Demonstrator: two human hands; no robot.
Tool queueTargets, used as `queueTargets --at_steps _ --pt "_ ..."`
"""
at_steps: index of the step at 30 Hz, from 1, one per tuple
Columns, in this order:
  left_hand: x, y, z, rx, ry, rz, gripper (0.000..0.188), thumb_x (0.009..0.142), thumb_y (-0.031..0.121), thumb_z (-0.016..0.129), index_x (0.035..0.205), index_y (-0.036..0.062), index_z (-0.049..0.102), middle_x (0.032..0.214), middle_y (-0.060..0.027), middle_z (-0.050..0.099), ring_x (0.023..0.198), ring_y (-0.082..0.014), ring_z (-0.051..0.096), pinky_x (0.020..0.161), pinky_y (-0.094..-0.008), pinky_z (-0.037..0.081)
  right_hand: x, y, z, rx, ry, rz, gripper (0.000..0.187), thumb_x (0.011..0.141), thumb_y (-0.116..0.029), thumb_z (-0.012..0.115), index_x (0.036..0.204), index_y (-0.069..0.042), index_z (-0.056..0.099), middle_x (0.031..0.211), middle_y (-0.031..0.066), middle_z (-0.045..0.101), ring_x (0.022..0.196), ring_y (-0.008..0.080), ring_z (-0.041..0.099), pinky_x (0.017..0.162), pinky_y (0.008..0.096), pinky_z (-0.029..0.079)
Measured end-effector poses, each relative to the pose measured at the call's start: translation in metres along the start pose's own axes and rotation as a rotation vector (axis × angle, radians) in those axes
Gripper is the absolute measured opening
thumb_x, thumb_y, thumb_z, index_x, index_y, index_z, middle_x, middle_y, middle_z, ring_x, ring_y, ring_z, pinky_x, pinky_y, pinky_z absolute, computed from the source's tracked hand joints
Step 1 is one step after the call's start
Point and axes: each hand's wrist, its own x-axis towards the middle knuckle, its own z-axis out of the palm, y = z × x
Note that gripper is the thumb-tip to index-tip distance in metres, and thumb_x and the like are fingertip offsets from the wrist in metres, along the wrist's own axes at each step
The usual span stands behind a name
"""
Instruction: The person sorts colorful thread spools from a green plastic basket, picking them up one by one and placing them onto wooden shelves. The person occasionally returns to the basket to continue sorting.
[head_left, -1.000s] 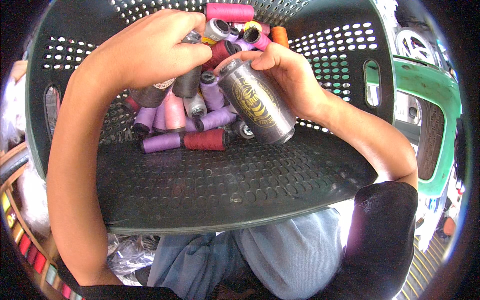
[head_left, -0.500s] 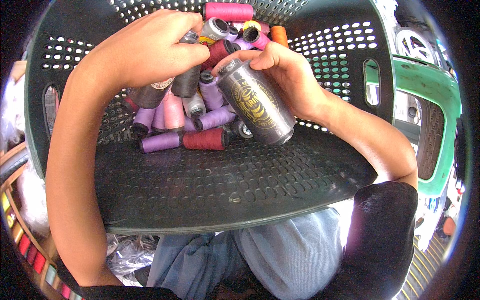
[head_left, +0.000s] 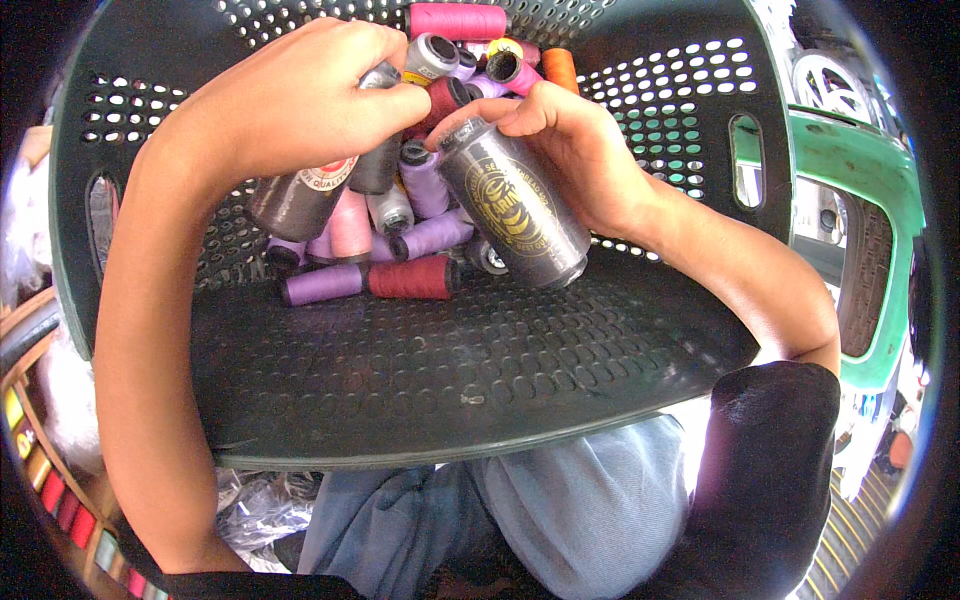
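My left hand [head_left: 290, 100] is closed around a dark thread spool [head_left: 298, 202] in clear wrap, which carries a red and white label. The hand covers the middle of this spool. Another dark spool [head_left: 376, 165] stands just behind it, partly hidden. My right hand [head_left: 580, 150] grips a dark grey wrapped thread spool [head_left: 515, 210] with gold print, tilted with its top toward the left. Beneath both hands lie loose spools: a pink one [head_left: 350, 226], a lilac one [head_left: 432, 236], a purple one [head_left: 325, 284] and a dark red one [head_left: 410, 279].
All the spools lie in a black perforated plastic basket [head_left: 470, 390], its near rim above my knees. Farther back are a magenta spool [head_left: 458, 21] and an orange spool [head_left: 559, 68]. A green frame [head_left: 880, 160] stands right of the basket; colourful spools [head_left: 60, 510] sit at the lower left.
The spool in my left hand has dipped slightly toward me, and more of its label shows. My right hand and its spool have hardly moved.
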Motion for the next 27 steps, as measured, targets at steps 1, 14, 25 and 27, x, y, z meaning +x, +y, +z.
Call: queueTargets --at_steps 1,14,25,27 --pt "0.000 0.003 0.000 0.031 -0.006 0.017 0.045 0.084 0.034 0.070 0.107 -0.0054 0.071 0.095 -0.0265 0.072 0.092 -0.0385 0.071 0.084 -0.0438 0.054 0.000 0.000 0.000 0.001 0.002 -0.001 0.062 0.086 -0.042 0.046 0.127 0.001 0.061 0.113 0.0126 0.067 0.099 0.0196 0.063 0.089 0.0331 0.050" --pt "-0.003 0.003 0.002 0.101 -0.016 0.026 0.053 0.076 0.043 0.084 0.095 -0.0042 0.067 0.091 -0.0252 0.069 0.091 -0.0390 0.068 0.084 -0.0444 0.052 -0.001 -0.002 0.002 0.024 0.006 -0.013 0.057 0.089 -0.039 0.043 0.127 0.000 0.061 0.113 0.0131 0.067 0.101 0.0204 0.064 0.091 0.0338 0.050" --pt "-0.005 0.002 0.003 0.134 -0.001 0.064 0.054 0.078 0.044 0.082 0.097 -0.0043 0.067 0.091 -0.0253 0.068 0.094 -0.0402 0.066 0.086 -0.0452 0.051 0.002 0.003 0.002 0.055 0.018 -0.065 0.050 0.087 -0.034 0.046 0.120 0.000 0.063 0.104 0.0126 0.068 0.087 0.0216 0.066 0.080 0.0355 0.054" --pt "-0.005 0.002 0.003 0.134 0.004 0.073 0.054 0.078 0.044 0.082 0.097 -0.0045 0.067 0.091 -0.0254 0.068 0.094 -0.0403 0.066 0.086 -0.0453 0.051 0.002 0.003 0.004 0.078 0.037 -0.077 0.047 0.086 -0.032 0.048 0.117 -0.001 0.065 0.099 0.0120 0.069 0.081 0.0217 0.067 0.074 0.0362 0.056"
